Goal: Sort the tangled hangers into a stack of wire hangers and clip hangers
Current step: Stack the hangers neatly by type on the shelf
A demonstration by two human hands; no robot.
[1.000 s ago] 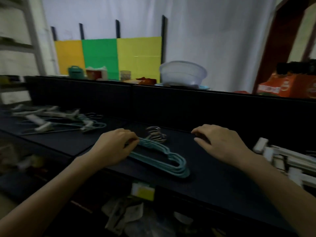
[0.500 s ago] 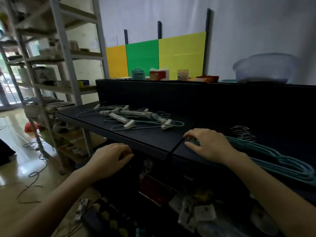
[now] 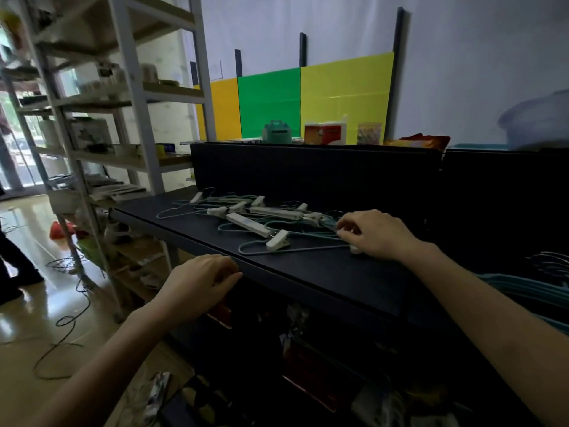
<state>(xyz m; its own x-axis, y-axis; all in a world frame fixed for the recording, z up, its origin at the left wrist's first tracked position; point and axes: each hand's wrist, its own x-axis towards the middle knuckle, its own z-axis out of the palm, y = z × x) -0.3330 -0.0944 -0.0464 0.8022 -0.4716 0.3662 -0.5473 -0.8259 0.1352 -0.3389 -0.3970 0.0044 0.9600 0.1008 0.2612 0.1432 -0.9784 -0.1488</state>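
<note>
A tangle of teal wire hangers and white clip hangers (image 3: 261, 220) lies on the black table (image 3: 308, 272). My right hand (image 3: 375, 234) rests on the tangle's right end, fingers pinched on a teal wire hanger there. My left hand (image 3: 200, 282) hovers at the table's front edge with its fingers curled and nothing in it. A stack of teal wire hangers (image 3: 529, 291) lies at the far right, partly cut off by the frame edge.
A metal shelving rack (image 3: 123, 118) stands to the left, with cables on the shiny floor (image 3: 61, 318). A black back panel (image 3: 308, 171) rises behind the table. Boxes and a tub sit on the ledge above it. A person's legs (image 3: 12, 266) stand at far left.
The view swung left. My right hand left the wire stack and reached onto the tangled pile. My left hand rose to the table's front edge.
</note>
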